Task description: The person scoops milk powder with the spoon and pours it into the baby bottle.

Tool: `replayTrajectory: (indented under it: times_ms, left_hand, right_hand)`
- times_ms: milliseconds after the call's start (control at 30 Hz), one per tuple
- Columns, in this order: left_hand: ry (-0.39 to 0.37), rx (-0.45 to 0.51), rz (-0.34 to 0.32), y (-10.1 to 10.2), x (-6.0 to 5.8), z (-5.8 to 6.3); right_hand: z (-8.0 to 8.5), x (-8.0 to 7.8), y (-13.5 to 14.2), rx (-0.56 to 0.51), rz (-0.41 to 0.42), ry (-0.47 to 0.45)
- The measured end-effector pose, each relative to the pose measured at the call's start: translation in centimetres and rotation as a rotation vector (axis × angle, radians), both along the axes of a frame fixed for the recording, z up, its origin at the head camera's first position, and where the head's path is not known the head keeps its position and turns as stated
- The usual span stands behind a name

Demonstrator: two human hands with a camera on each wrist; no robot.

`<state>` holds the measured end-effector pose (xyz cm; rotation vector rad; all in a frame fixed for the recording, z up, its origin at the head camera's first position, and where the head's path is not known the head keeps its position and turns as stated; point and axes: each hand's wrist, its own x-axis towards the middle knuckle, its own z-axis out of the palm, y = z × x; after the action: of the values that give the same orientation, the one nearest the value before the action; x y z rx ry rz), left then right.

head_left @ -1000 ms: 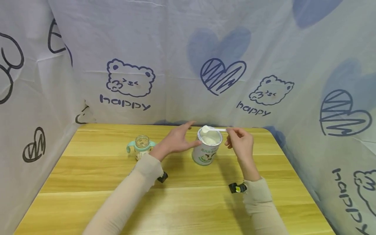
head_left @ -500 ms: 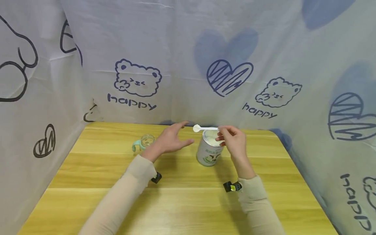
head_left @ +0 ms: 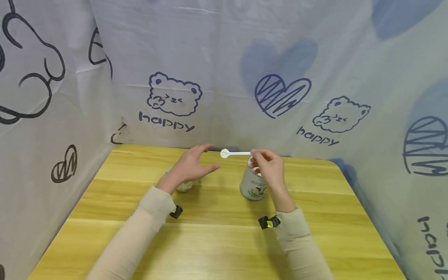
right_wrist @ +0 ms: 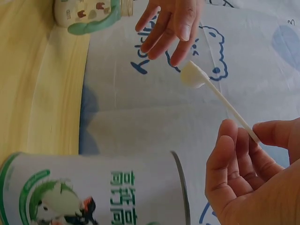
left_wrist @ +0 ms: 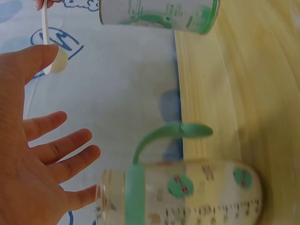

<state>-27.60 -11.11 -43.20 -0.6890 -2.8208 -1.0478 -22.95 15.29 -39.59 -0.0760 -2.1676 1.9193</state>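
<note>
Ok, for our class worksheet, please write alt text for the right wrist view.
A right hand pinches a white scoop holding pale powder. Beyond it, a left hand has its fingers extended near a green-handled bottle; a printed can fills the lower left of the picture.

1. I see the bottle [left_wrist: 201,192] on the table [head_left: 217,249], left of the can [head_left: 252,184].
2. I find the scoop [head_left: 236,153] in the right hand [head_left: 272,169], its bowl [right_wrist: 192,75] left of the can.
3. I see cloth [head_left: 224,58] behind the table.

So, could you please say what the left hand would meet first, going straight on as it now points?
Most likely the left hand would meet the white scoop first, though their exact depth is unclear.
</note>
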Motion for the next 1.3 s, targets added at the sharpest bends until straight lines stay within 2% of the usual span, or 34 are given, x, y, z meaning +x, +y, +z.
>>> replayTrajectory:
  times_ms: [533, 833, 1300]
  left_hand:
    - [-0.023, 0.026, 0.042, -4.9, 0.9, -1.5]
    - [-0.011, 0.024, 0.068, -6.6, 0.9, -2.7]
    - [-0.064, 0.014, 0.083, -8.3, 1.0, -4.5]
  right_hand:
    - [-0.5, -0.8, -3.7, -0.013, 0.077, 0.022]
    - [-0.8, -0.9, -5.6, 0.013, 0.119, 0.031]
    - [-1.9, -1.2, -7.7, 0.052, 0.168, 0.044]
